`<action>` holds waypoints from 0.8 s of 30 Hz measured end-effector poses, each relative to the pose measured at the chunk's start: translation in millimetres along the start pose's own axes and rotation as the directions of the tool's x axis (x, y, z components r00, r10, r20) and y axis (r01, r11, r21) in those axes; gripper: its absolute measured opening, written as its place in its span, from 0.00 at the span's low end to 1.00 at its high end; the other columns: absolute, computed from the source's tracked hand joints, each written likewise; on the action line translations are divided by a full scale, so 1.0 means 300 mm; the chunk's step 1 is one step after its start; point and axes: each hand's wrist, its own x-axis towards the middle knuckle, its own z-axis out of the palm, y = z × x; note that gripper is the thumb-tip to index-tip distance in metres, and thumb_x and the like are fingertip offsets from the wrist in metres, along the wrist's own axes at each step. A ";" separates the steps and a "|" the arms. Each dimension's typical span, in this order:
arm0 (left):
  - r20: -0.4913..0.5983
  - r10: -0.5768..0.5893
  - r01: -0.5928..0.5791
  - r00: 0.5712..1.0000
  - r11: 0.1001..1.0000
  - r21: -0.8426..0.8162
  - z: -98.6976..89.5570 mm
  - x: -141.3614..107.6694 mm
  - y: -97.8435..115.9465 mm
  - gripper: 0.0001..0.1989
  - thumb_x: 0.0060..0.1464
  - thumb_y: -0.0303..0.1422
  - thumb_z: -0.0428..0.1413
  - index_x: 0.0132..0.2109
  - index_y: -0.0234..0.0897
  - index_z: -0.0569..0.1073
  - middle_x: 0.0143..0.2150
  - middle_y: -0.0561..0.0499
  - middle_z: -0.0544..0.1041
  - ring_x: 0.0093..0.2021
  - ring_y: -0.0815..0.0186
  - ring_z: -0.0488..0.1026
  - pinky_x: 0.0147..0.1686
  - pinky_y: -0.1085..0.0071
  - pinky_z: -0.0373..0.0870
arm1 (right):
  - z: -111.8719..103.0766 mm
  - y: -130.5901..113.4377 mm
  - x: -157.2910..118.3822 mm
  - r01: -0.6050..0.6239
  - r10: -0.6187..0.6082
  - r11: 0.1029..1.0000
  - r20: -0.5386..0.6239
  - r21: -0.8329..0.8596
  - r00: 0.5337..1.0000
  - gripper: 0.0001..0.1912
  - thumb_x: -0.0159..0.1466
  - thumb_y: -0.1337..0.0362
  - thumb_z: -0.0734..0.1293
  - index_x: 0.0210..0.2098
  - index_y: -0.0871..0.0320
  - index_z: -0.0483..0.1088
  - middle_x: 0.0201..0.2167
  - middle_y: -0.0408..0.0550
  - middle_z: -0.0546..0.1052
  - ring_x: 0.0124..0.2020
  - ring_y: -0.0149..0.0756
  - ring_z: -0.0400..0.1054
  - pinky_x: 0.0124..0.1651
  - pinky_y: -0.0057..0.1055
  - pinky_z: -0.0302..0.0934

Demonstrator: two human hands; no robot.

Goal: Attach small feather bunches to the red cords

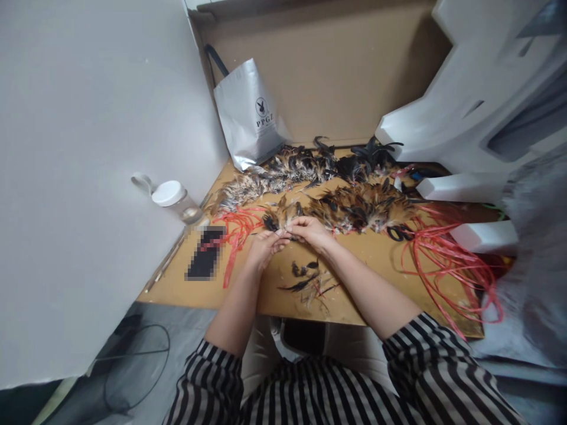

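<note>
My left hand (267, 245) and my right hand (312, 232) meet over the middle of the wooden table, fingertips pinched together. Between them, the base of a small bunch of feathers (280, 216), brown and dark, seems to be held; the fingers hide exactly how. Right beside my right hand lies a long row of brown feathers (365, 203). Flat red plastic strips (241, 227) spread out just left of my left hand. Nearer my body, a few loose feathers (305, 286) are scattered on the tabletop.
Another row of dark and pale feathers (292, 168) runs along the back. A silver bag (248, 118) leans there. Leftward are a white-lidded bottle (175, 200) and a pixelated dark object (206, 254). Tangled red strips (452, 265), scissors (400, 234) and white foam (481, 237) lie rightward.
</note>
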 end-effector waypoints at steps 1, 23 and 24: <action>0.009 -0.003 0.003 1.000 1.000 0.003 0.000 0.000 -0.002 0.12 0.42 0.35 0.60 0.33 0.29 0.75 0.34 0.43 0.77 0.27 0.72 0.73 0.26 0.79 0.65 | 0.002 -0.001 -0.001 0.013 -0.013 1.000 -0.010 -0.021 1.000 0.13 0.45 0.58 0.70 0.25 0.62 0.69 0.12 0.36 0.64 0.13 0.20 0.50 0.17 0.21 0.43; 0.001 0.104 -0.103 0.995 0.983 0.155 -0.012 0.011 -0.011 0.11 0.40 0.35 0.61 0.26 0.29 0.73 0.22 0.48 0.74 0.20 0.74 0.67 0.23 0.76 0.63 | 0.020 0.016 0.013 0.098 -0.100 0.992 -0.020 -0.078 0.995 0.12 0.46 0.59 0.69 0.25 0.62 0.70 0.14 0.38 0.66 0.16 0.23 0.54 0.22 0.24 0.49; -0.027 0.125 -0.121 0.992 0.983 0.139 -0.014 0.013 -0.007 0.11 0.40 0.35 0.61 0.26 0.29 0.73 0.22 0.48 0.74 0.20 0.74 0.67 0.23 0.77 0.63 | 0.016 0.021 0.020 0.120 -0.125 0.987 -0.037 -0.111 0.992 0.12 0.47 0.58 0.68 0.26 0.62 0.70 0.16 0.39 0.68 0.17 0.24 0.56 0.23 0.24 0.51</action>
